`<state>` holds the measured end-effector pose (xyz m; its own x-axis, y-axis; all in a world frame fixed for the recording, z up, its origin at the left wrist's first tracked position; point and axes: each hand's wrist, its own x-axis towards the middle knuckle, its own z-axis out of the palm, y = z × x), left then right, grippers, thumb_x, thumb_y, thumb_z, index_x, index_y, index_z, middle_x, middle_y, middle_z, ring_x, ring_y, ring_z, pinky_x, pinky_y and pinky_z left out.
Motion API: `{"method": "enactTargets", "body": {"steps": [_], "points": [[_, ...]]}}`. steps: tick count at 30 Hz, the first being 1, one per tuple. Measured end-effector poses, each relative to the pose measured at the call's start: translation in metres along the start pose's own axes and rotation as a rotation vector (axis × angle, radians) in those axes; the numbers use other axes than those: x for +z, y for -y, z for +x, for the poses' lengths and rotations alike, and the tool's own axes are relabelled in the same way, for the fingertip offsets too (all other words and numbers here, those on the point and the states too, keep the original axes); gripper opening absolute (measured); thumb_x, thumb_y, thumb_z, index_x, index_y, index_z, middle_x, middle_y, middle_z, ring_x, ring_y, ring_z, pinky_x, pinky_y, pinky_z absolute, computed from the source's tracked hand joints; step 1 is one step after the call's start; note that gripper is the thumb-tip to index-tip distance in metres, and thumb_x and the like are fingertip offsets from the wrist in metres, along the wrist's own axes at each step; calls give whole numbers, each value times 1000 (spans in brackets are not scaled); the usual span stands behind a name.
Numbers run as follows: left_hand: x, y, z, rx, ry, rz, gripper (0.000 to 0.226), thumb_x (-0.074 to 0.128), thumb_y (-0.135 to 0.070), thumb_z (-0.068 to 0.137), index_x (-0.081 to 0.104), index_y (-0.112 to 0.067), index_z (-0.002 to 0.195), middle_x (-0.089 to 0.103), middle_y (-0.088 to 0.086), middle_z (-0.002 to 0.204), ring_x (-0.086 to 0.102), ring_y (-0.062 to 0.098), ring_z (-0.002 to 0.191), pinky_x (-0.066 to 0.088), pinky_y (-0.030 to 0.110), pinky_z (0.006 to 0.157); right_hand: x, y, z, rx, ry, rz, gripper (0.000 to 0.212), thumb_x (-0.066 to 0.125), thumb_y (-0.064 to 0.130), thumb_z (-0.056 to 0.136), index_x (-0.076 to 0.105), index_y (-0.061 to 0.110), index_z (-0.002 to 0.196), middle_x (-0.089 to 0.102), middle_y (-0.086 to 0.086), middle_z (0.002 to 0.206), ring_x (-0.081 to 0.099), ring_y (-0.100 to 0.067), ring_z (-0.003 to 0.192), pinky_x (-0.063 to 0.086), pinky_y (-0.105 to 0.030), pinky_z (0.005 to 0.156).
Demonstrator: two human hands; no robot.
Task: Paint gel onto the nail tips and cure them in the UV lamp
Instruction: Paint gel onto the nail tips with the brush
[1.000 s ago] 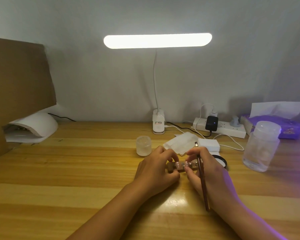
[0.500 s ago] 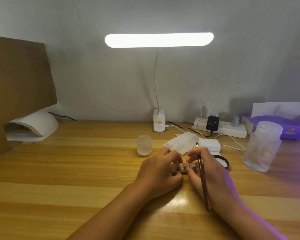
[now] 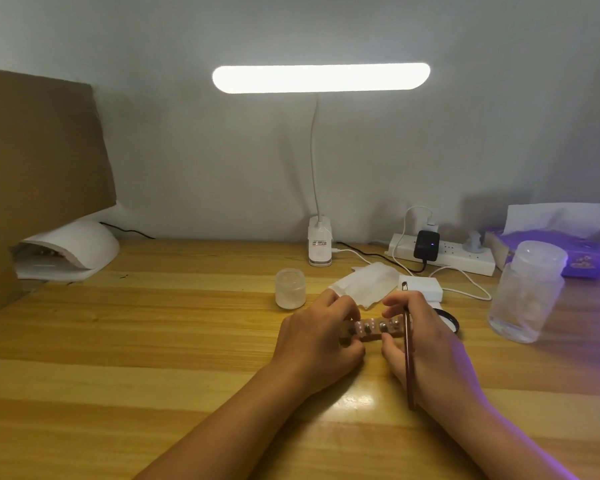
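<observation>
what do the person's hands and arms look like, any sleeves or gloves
The left hand and right hand are bare: no gloves, rings or watch show. The left forearm and right forearm are bare too, with no sleeve in view.

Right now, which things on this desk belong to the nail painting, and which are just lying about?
Job: nail tip strip, pinched by left hand and right hand; brush, in the right; small frosted jar; UV lamp.
Lying about: power strip, tissue box, clear bottle, desk lamp.
</observation>
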<state>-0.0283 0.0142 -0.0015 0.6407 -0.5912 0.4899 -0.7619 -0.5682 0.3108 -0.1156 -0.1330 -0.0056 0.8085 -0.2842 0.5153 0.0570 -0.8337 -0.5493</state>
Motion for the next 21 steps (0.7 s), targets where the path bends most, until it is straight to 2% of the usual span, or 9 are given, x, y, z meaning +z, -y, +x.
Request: {"method": "enactTargets", "body": {"steps": [3,9,13,21], "points": [[0,0,0,2,3,2,24,61,-42,78,54,-36,100,51,-16,101,46,5,75,27,14,53,-3,2,-2,20,-2,-15,48,67,10,84,43,37,116,54,23,97,61,-3,90,55,-29,75],[0,0,0,-5,-11,4,23,61,-43,78,56,-36,100,53,-17,98,45,3,75,24,13,54,-7,7,-2,-7,-23,-55,39,67,10,86,49,29,116,58,18,99,61,-7,87,55,-31,72],[1,1,1,-50,-5,-16,25,60,-46,79,58,-35,101,56,-17,98,48,3,79,30,13,57,-8,11,-4,-16,-12,-92,39,67,11,87,48,29,116,60,17,100,62,-7,85,56,-33,68],[-1,3,2,-169,15,-23,22,58,-44,84,58,-35,104,59,-15,103,53,6,89,35,21,62,-7,10,-3,-19,-24,-69,35,70,13,85,50,26,112,60,17,92,61,-4,73,56,-35,64]]}}
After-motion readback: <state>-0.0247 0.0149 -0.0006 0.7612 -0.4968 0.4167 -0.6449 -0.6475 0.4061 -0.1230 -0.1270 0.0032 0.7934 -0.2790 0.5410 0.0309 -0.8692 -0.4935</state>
